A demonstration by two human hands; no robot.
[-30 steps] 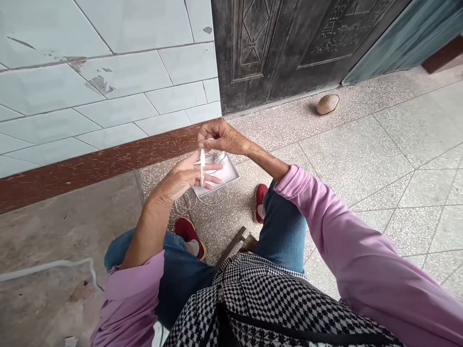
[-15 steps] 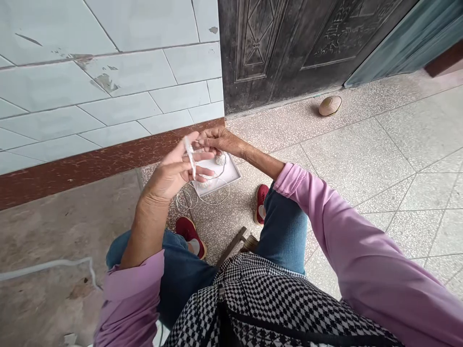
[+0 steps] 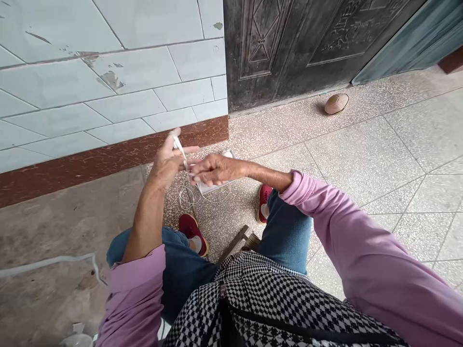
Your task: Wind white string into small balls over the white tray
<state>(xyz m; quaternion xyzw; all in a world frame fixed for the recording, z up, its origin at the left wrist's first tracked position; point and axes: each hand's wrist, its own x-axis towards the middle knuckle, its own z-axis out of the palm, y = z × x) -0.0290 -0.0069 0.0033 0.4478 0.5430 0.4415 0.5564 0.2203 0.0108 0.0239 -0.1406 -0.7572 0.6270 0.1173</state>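
A white plastic strip [image 3: 178, 147] is pinched by the left hand [image 3: 167, 161], while the right hand [image 3: 219, 169], grip unclear, lies over a white tray [image 3: 228, 154], its contents hidden.

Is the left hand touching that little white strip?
Touching: the head view shows the left hand with the white strip held at its fingertips.

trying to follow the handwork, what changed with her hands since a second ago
The left hand rose toward the tiled wall, keeping its pinch on the slim white strip. The right hand moved down and across, over the white tray. The loose white thread still trails below, and the small tan ball stayed by the door.
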